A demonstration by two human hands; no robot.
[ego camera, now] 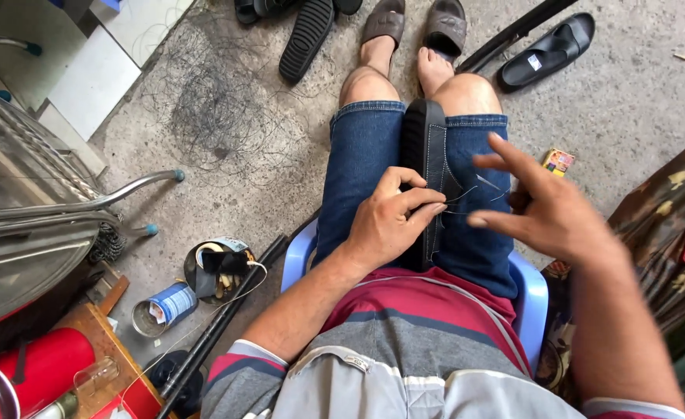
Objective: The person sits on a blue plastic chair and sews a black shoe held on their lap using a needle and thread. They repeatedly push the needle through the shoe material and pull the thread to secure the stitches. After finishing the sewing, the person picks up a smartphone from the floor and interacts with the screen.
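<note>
I sit on a blue plastic stool (530,289) in blue denim shorts. A black sandal (424,147) with white stitching along its edge stands on its side between my thighs. My left hand (389,221) rests on the sandal's edge, fingers curled and pinching at the stitch line. My right hand (540,206) hovers just right of it above my right thigh, fingers spread. A thin dark thread (466,203) runs from the sandal toward the right hand; whether the fingers hold it is unclear.
More black and brown sandals (548,53) lie on the concrete floor ahead of my feet. A tangle of thread (218,109) lies at the left. A tin can (164,308), a small open container (218,268), a metal frame (86,206) and a red cylinder (36,368) stand at lower left.
</note>
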